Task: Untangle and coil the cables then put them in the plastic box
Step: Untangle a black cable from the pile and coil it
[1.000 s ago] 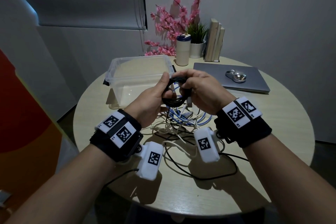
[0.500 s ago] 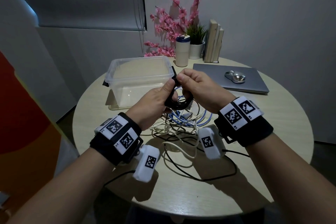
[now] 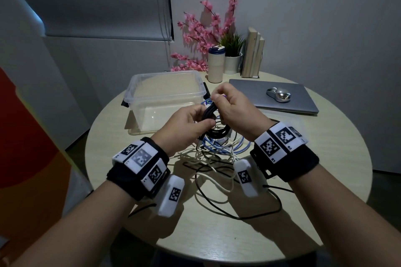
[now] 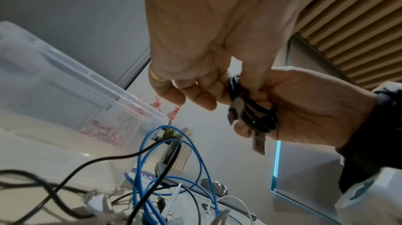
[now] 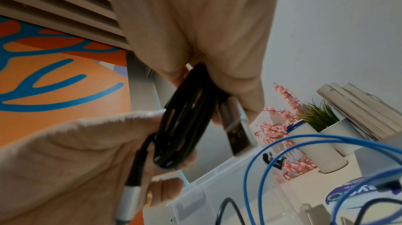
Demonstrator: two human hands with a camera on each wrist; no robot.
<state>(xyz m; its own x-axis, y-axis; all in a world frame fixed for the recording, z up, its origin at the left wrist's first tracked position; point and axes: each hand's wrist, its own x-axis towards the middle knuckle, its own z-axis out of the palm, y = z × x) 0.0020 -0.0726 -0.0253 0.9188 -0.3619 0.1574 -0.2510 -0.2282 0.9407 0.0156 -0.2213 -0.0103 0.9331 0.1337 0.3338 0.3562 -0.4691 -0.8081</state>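
Left hand (image 3: pixel 184 128) and right hand (image 3: pixel 233 107), 2 together, clamp fingers on 1 black coiled cable (image 3: pixel 211 121) above 1 plastic box (image 3: pixel 165 93).

Box (image 3: pixel 138 84) left of laptop (image 3: pixel 303 102); cable tangle (image 3: pixel 217 158) before both, on table (image 3: pixel 325 169).

You are working in a dim room. In the head view a cool glow leaks in at the left edge of the window blind (image 3: pixel 104 0), and your arms cast soft, broad shadows over the near edge of the round table (image 3: pixel 325 158). A small glint sits on the wall of the plastic box (image 3: pixel 165 102) and a brighter one on the shiny mouse (image 3: pixel 278 94). Straight lines bow towards the frame edges. In both wrist views the palms fill the top, close and soft. The black cable coil (image 5: pixel 185 117) is smeared by motion, and the background plant (image 5: pixel 319 115) is hazy.
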